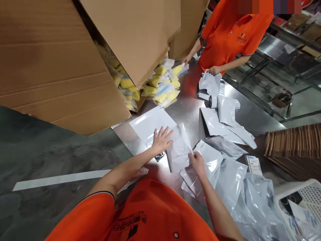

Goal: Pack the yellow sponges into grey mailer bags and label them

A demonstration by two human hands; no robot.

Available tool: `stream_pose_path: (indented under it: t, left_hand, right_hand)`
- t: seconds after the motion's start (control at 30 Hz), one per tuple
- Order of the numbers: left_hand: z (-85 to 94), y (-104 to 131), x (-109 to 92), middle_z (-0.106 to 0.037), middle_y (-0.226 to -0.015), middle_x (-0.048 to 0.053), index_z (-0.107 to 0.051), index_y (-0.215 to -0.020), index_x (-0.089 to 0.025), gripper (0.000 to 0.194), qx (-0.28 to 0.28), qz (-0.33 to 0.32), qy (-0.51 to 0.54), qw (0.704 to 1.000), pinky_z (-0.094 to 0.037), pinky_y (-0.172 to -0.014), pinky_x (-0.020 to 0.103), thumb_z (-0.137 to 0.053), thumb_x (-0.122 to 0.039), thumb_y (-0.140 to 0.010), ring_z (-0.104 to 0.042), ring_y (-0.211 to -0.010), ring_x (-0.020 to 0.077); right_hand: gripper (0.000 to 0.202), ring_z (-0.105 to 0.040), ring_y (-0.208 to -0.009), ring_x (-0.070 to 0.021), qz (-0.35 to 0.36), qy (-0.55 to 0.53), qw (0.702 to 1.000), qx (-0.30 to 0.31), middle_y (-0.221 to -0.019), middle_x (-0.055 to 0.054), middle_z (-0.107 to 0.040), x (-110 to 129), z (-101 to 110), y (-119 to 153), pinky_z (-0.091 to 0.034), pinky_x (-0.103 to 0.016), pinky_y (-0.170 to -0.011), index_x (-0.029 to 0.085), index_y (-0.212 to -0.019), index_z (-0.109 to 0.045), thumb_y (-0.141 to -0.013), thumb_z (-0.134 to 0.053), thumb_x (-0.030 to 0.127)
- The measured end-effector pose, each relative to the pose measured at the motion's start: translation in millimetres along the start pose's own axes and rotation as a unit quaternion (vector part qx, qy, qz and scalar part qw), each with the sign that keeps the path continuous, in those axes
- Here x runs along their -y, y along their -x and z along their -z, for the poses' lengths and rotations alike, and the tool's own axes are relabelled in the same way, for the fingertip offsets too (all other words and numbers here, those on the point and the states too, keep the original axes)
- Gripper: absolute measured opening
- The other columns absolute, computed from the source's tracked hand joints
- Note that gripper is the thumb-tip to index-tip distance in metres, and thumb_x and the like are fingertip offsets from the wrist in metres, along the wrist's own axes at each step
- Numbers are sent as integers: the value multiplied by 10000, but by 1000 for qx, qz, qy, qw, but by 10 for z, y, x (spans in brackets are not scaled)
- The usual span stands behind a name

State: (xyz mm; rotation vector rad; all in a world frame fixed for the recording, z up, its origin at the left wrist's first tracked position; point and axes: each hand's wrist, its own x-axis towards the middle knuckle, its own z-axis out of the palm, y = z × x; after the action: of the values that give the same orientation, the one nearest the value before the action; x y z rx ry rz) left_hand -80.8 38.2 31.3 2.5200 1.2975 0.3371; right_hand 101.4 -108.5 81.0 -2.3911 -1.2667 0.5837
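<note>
1. The left hand (162,140) is spread flat, palm down and fingers apart, its forearm slanting in from the lower left; it lies over a white sheet (152,120) and reaches the near bag's edge.
2. The right hand (197,163) is bent and closed, pinching the edge of a pale plastic bag (178,147), which lies between the two hands.
3. Ahead and left of the left hand, a big cardboard box (62,67) looms, one flap hanging down towards the hand and blocking the view inside.
4. Under both hands runs a shiny metal surface (184,107), bare just beyond the bag.
5. Well ahead and right of the right hand stands a co-worker in an orange shirt (225,36), one hand on yellow packets, the other on a bag.
6. A heap of grey bags (233,184) crowds the right hand's right side.
7. Farther right of it are stacked cardboard (293,144) and a white crate (308,195).
8. Beyond the left hand, yellow packets (164,83) spill beside the box.
</note>
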Motion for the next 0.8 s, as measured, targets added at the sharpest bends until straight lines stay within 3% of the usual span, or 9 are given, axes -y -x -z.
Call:
stream_pose_path:
  t: [0.1,0.2,0.3,0.37,0.43,0.5,0.6,0.67,0.8]
  left_hand:
    - [-161,346,-549,-193,-1660,69,-322,-1553,-322,610,89,-81,77,990,-57,-1199,634,-431,-516,-985,-122,-1524,366]
    - [-286,603,-960,-255,-1643,68,-374,-1519,-362,587,216,-167,132,953,-55,-1178,680,-490,-512,-963,-210,-1507,353]
    - [-183,787,-1186,-311,-1616,124,-367,-1527,-305,723,203,-162,234,937,-190,-1167,654,-636,-472,-877,-288,-1472,377]
    - [-15,921,-1279,-507,-1468,164,-319,-1541,-267,809,222,-148,411,872,-427,-1065,530,-688,-407,-835,-527,-1308,325]
    - [144,1076,-1315,-691,-1147,125,-386,-1488,-222,696,263,-114,578,764,-566,-824,383,-643,-352,-854,-702,-952,229]
    - [233,1262,-1224,-708,-876,72,-568,-1299,-164,437,262,-48,642,719,-562,-666,307,-546,-337,-899,-691,-710,174]
    - [259,1765,-749,-659,-669,30,-695,-909,-153,298,149,140,500,842,-523,-589,249,-461,-336,-932,-640,-601,145]
    - [283,2353,-333,-648,-644,18,-685,-822,-176,330,51,291,331,896,-506,-588,243,-416,-316,-951,-621,-618,146]
    - [421,3727,53,-649,-702,27,-650,-819,-193,400,-59,489,118,862,-493,-669,288,-278,-176,-963,-618,-729,172]
  right_hand:
    - [410,-499,-581,-163,-29,-46,998,10,-592,0,-553,-425,255,439,-386,-274,-582,225,-654,-499,-847,-452,583]
    - [400,-546,-607,-189,-50,-49,997,-24,-658,-22,-614,-691,543,782,-410,-303,-616,210,-785,-599,-777,-573,608]
    - [437,-591,-718,-197,9,-122,987,-109,-821,-59,-663,-556,742,928,-448,-313,-682,186,-990,-639,-847,-539,587]
    - [421,-560,-683,-168,77,-221,969,-77,-803,-38,-640,-272,729,928,-443,-287,-643,186,-987,-639,-897,-502,574]
    - [401,-478,-572,-132,119,-322,939,-3,-678,19,-552,87,570,910,-398,-253,-550,194,-963,-624,-926,-480,567]
    - [375,-393,-492,-111,139,-384,911,62,-586,64,-440,441,299,928,-346,-235,-485,206,-925,-601,-946,-459,553]
    - [310,-528,-627,-127,231,-348,892,175,-720,18,-569,802,-184,1005,-459,-246,-601,212,-929,-612,-947,-470,487]
    - [302,-618,-924,-175,327,-269,868,258,-1017,-53,-660,874,-493,985,-513,-309,-842,212,-1044,-631,-924,-501,456]
    - [468,-478,-1305,-270,403,-109,876,242,-1390,-165,-537,711,-995,563,-380,-458,-1110,160,-1279,-571,-926,-457,443]
